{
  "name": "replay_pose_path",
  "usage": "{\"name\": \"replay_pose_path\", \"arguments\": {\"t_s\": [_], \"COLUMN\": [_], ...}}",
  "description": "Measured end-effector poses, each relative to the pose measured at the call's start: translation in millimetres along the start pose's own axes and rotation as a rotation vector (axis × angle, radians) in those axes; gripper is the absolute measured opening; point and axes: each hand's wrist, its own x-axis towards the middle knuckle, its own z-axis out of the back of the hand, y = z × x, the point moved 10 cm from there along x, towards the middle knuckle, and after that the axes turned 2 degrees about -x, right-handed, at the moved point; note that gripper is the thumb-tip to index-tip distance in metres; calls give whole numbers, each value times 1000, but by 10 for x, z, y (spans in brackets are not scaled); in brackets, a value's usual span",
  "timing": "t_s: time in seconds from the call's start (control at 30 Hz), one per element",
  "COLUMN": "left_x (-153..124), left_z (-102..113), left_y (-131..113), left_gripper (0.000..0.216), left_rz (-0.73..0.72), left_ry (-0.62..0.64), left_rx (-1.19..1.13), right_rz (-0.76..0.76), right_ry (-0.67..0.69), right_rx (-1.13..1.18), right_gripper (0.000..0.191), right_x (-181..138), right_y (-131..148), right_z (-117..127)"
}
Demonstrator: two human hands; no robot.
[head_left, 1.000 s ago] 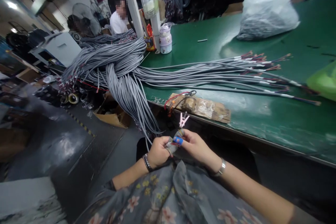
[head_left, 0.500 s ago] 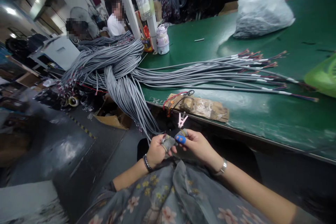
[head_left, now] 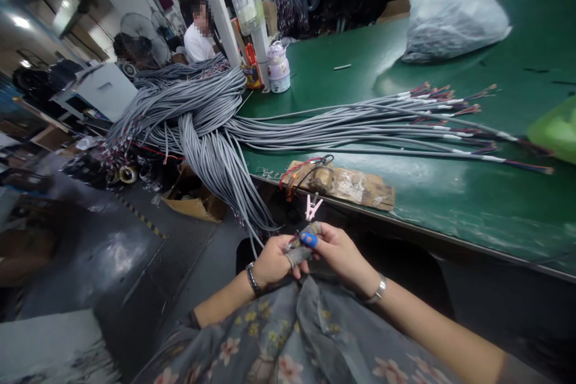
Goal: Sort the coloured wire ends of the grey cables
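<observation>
My left hand (head_left: 272,263) is closed in front of my body, with grey wrapping on its fingers. A grey cable (head_left: 255,244) hangs from the bundle and runs down behind this hand. Small dark reddish wire tips (head_left: 296,235) show at its fingertips. My right hand (head_left: 337,252) meets it with thumb and forefinger pinched together; a blue cover (head_left: 309,239) sits on the thumb and grey wrapping on the forefinger. What the right fingertips pinch is too small and hidden to make out. Just beyond them, a pink clothespin (head_left: 312,207) stands at the table edge.
Grey cables (head_left: 211,108) lie bundled across the green table (head_left: 432,192), some hanging over its edge. A wooden board (head_left: 360,187) with red and black leads lies at the front. Farther back are a lilac container (head_left: 279,69), a plastic bag (head_left: 450,15) and a seated person (head_left: 198,42).
My left hand has shifted slightly right, closer to my right fingertips, and its fingers have turned. The right hand stays nearly in place. Reddish wire tips now show between the hands.
</observation>
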Motion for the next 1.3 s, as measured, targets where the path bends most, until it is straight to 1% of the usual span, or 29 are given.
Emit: {"name": "replay_pose_path", "arguments": {"t_s": [0.1, 0.2, 0.33, 0.47, 0.73, 0.93, 1.03, 1.17, 1.3], "left_x": [-18, -32, -27, -26, -30, -43, -56, -75, -71], "left_z": [94, 176, 200, 223, 269, 305, 307, 288, 245], "left_y": [-11, 30, 73, 97, 75, 64, 54, 42, 33], "left_gripper": [49, 49, 48, 47, 46, 47, 46, 46, 46], "left_rz": [-20, -16, -3, 7, -42, -51, -51, -46, -43], "left_ry": [-106, -217, -283, -331, -387, -437, -450, -450, -418], "left_rx": [-60, -148, -269, -313, -287, -299, -300, -301, -280], "right_rz": [-11, -15, 10, 31, 53, 35, 30, 25, 32], "right_ry": [-6, -15, -28, -31, -53, -9, -1, -10, -6], "right_rx": [-5, 15, 46, 35, 5, 81, 65, 31, 49], "right_gripper": [53, 55, 57, 57, 55, 54, 55, 55, 55], "right_x": [-1, -4, -21, -36, -32, -65, -59, -30, -20], "right_y": [-8, -18, -11, -15, -48, -56, -71, -54, 3], "right_z": [-2, 0, 5, 14, 53, -15, -23, -3, -17]}}
